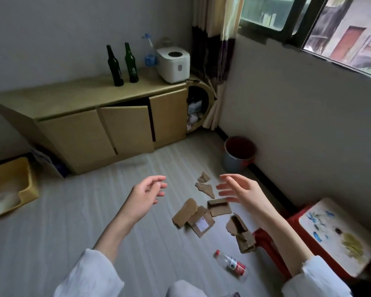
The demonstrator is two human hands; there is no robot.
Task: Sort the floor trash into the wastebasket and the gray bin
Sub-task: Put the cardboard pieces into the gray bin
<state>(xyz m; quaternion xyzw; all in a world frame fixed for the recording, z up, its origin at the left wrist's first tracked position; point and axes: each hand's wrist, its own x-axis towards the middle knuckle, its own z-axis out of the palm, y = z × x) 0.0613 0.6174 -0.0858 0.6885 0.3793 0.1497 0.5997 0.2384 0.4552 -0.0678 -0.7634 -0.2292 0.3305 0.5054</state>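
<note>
Both hands are held above the floor (pixel 77 211) with fingers loosely spread; nothing is gripped by the left hand (pixel 147 195) or the right hand (pixel 239 192). The trash lies below and between them: torn cardboard (pixel 193 215) scattered in several pieces, and a plastic bottle (pixel 231 262) on its side nearer the person, just beside a red stool (pixel 270 239).

The gray bin (pixel 237 158) with a red lining stands against the wall, beyond the cardboard. A second container cannot be identified with certainty; a yellow tub (pixel 24 187) sits at the far left.

The likeliest fault is judged to be a mis-sort, since bottle and cardboard probably belong in different containers. If several ragged scraps are gathered at once, small ones may be dropped. The bottle could be rolled under the stool by a careless touch.
</note>
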